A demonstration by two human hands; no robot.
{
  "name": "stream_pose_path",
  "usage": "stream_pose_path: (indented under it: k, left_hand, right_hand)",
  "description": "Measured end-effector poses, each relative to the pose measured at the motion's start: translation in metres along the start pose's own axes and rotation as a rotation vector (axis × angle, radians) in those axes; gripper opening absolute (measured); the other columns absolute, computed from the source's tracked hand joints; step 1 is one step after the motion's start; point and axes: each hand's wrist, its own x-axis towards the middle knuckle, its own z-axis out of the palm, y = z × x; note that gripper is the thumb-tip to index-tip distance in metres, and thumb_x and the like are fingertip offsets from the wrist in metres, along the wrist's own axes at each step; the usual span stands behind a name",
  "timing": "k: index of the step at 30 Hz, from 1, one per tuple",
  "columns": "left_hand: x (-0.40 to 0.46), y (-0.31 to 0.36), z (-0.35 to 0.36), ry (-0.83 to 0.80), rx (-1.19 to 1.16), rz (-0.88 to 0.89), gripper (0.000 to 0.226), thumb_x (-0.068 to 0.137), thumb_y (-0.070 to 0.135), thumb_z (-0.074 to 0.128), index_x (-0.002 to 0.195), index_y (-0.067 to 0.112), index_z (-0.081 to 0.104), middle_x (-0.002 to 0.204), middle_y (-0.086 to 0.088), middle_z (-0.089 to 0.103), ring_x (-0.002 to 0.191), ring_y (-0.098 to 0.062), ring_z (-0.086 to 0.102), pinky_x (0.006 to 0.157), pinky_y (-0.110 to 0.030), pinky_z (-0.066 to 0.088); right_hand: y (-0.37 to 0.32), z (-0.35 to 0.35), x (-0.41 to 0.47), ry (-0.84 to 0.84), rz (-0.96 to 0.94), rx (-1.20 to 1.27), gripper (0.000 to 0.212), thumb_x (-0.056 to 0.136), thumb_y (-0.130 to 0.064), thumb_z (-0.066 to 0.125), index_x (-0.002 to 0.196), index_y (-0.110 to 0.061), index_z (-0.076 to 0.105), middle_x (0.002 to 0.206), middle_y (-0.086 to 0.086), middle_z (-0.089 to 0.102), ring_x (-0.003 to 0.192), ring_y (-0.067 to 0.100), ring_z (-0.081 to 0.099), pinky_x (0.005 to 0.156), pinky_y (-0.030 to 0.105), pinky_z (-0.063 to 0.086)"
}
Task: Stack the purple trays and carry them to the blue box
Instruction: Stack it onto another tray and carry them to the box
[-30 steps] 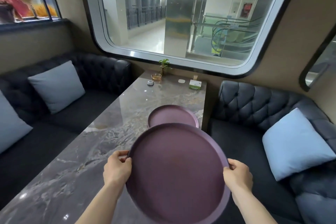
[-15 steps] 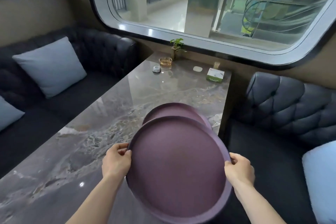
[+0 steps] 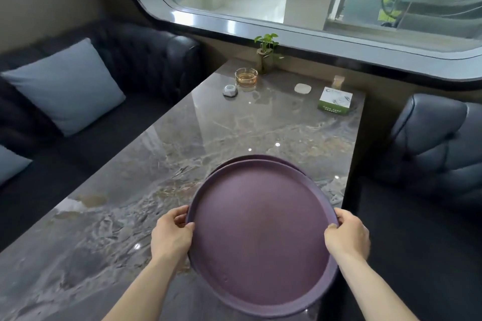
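Note:
I hold a round purple tray [image 3: 263, 237] over the marble table [image 3: 234, 135]. My left hand [image 3: 170, 234] grips its left rim and my right hand [image 3: 348, 236] grips its right rim. A second purple tray [image 3: 257, 157] lies on the table just beyond. The held tray covers nearly all of it, so only a thin arc of its far rim shows. Whether the two trays touch cannot be told. No blue box is in view.
At the table's far end stand a glass ashtray [image 3: 246, 76], a small white object [image 3: 230, 90], a white coaster [image 3: 302, 88], a green-and-white tissue box [image 3: 335, 100] and a potted plant [image 3: 267, 52]. Dark sofas with pale blue cushions [image 3: 66, 87] flank the table.
The held tray has moved forward over the second tray, which showed almost whole before and now shows only a sliver. The view has tilted down and come closer to the table.

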Motion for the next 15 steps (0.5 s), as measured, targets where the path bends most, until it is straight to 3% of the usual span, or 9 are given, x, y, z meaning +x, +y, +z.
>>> stream_pose_path:
  k: [9, 13, 15]
  left_hand:
    - [0.022, 0.007, 0.025, 0.069, 0.102, 0.038, 0.047, 0.079, 0.004, 0.07, 0.12, 0.025, 0.074, 0.08, 0.014, 0.071, 0.085, -0.012, 0.069, 0.083, -0.029, 0.051]
    - [0.024, 0.005, 0.029, 0.105, 0.185, 0.078, 0.049, 0.08, 0.009, 0.071, 0.125, 0.027, 0.071, 0.1, 0.007, 0.077, 0.092, -0.017, 0.07, 0.086, -0.033, 0.051]
    - [0.024, 0.003, 0.034, 0.094, 0.25, 0.132, 0.055, 0.081, 0.014, 0.072, 0.133, 0.028, 0.063, 0.12, 0.004, 0.067, 0.103, -0.022, 0.067, 0.087, -0.036, 0.051]
  right_hand:
    - [-0.006, 0.023, 0.028, 0.037, -0.049, -0.085, 0.046, 0.091, -0.003, 0.056, 0.134, -0.016, 0.064, 0.125, 0.01, 0.068, 0.114, 0.036, 0.062, 0.088, 0.041, 0.05]
    - [-0.005, 0.028, 0.033, 0.035, -0.023, -0.051, 0.045, 0.089, -0.003, 0.057, 0.13, -0.019, 0.066, 0.122, 0.01, 0.068, 0.11, 0.036, 0.062, 0.086, 0.04, 0.049]
    - [-0.005, 0.03, 0.036, 0.006, 0.002, 0.004, 0.041, 0.088, -0.007, 0.06, 0.127, -0.021, 0.066, 0.119, 0.009, 0.068, 0.105, 0.035, 0.062, 0.089, 0.043, 0.051]
